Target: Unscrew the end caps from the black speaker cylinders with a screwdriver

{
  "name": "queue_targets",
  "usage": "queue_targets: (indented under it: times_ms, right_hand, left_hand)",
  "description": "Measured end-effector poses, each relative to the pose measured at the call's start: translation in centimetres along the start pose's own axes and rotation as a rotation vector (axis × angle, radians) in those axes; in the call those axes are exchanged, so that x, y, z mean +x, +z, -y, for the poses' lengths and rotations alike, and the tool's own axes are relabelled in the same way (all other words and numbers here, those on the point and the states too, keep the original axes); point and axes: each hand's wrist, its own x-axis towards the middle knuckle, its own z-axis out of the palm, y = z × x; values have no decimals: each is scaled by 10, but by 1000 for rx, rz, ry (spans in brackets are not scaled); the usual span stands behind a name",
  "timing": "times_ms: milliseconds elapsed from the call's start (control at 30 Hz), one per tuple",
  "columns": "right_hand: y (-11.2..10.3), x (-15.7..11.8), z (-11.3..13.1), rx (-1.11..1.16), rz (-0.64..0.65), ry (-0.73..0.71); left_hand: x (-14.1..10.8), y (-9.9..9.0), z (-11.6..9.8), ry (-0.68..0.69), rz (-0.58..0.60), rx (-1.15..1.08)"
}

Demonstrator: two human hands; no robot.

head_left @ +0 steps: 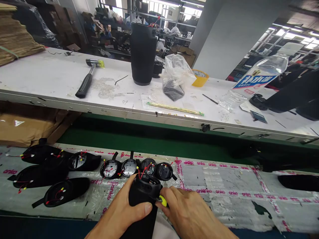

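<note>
My left hand (124, 205) is wrapped round a black cylindrical housing (142, 219) that looks like a speaker body, its thumb lying across the front. The housing is tilted with its open end up, and thin red wires with small connectors stick out of that end. In my right hand (185, 207) is a small hand tool (162, 200) with a yellow-green and black handle. Its thin metal end meets the housing's right side just below the rim. My fingers cover most of the tool, so its exact kind is hidden.
Several similar black housings (72, 191) with wires lie on the taped lower surface (194, 176). On the white shelf (112, 96) are a rubber mallet (86, 81), an upright black cylinder (143, 54), a plastic bag (176, 74), an orange tape roll (200, 79) and a bottle (259, 78).
</note>
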Motion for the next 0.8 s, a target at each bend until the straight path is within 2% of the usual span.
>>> queue_targets:
  times_ms: [200, 400, 533, 667, 800]
  right_hand:
    - [0, -3, 1, -46, 75, 11]
    - [-2, -5, 6, -158, 99, 57]
    - [-4, -8, 9, -188, 146, 74]
    - [-7, -10, 9, -195, 140, 82]
    - [-7, -12, 9, -212, 126, 68]
  left_hand:
    - [0, 3, 1, 16, -15, 21]
    - [-6, 11, -6, -29, -195, 210]
    - [-8, 15, -12, -43, -244, 273]
    - [-9, 17, -12, -57, -247, 280]
    - [-9, 17, -13, -54, -186, 236]
